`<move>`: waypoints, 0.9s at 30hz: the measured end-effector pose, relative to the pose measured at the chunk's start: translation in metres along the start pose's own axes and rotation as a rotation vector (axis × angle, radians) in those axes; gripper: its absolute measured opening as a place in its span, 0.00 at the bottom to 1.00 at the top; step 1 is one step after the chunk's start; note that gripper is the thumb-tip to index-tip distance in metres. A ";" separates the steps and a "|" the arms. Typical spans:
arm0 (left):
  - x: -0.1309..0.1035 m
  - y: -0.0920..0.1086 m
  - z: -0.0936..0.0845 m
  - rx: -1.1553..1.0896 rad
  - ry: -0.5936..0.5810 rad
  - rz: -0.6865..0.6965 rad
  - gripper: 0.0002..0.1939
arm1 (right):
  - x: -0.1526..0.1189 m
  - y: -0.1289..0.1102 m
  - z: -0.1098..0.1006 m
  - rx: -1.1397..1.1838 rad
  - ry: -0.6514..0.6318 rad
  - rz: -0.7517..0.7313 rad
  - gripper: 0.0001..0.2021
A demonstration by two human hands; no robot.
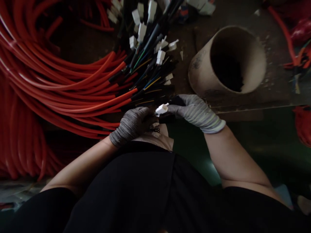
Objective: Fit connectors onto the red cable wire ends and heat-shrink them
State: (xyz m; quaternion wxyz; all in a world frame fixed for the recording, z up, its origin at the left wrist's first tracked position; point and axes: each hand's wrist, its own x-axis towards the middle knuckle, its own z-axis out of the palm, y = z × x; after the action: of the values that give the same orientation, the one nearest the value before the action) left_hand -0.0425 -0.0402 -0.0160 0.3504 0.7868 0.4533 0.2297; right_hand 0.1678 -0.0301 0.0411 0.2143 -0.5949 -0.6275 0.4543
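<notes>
A small white plastic connector (162, 109) sits between my two gloved hands, in front of my body. My left hand (133, 124), in a grey knit glove, is closed at the connector's left end, where its wires would be; the fingers partly hide them. From the right, my right hand (194, 111) pinches at the connector's other side with dark-coated fingertips. Just beyond my hands lie the ends of red cables (97, 106), with thin coloured wires and several more white connectors (160, 56) on them.
Thick coils of red cable (21, 136) fill the left side. A round cardboard tub (201, 69), dark inside, stands at the back right near the table edge (255, 108). More red cable (288, 35) lies at the far right. Green floor (243, 142) shows below the edge.
</notes>
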 end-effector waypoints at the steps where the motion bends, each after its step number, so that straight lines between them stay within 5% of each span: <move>1: 0.000 0.001 -0.002 -0.018 -0.016 0.004 0.13 | 0.000 0.002 0.001 0.023 0.005 -0.010 0.16; 3: 0.000 0.002 -0.011 -0.031 -0.099 0.052 0.15 | 0.001 0.008 0.003 0.037 0.102 -0.062 0.14; 5: 0.003 0.004 -0.024 0.092 -0.152 0.098 0.22 | 0.003 0.014 0.002 0.083 0.349 -0.112 0.11; 8: 0.011 -0.002 -0.040 0.494 -0.016 0.011 0.24 | 0.004 0.021 0.001 0.354 0.702 -0.086 0.08; 10: 0.013 -0.010 -0.040 0.664 0.056 -0.048 0.19 | 0.001 0.026 0.002 0.535 0.645 -0.002 0.07; 15: -0.011 -0.022 -0.017 0.615 -0.239 0.215 0.18 | -0.018 0.043 0.016 0.562 0.421 0.132 0.15; 18: -0.026 -0.015 -0.015 0.553 -0.287 0.187 0.16 | -0.028 0.049 0.028 0.576 0.314 0.102 0.14; 24: -0.012 -0.001 -0.039 -0.232 -0.225 0.012 0.19 | -0.039 0.044 0.028 0.661 -0.005 0.194 0.14; 27: -0.001 -0.001 -0.036 -0.419 -0.265 0.030 0.23 | -0.037 0.041 0.019 0.513 0.051 0.154 0.11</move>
State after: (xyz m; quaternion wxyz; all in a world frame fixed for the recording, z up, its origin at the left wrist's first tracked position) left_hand -0.0680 -0.0282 0.0069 0.5590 0.7267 0.3341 0.2184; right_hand 0.1823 -0.0763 0.0078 0.3388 -0.5782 -0.4391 0.5983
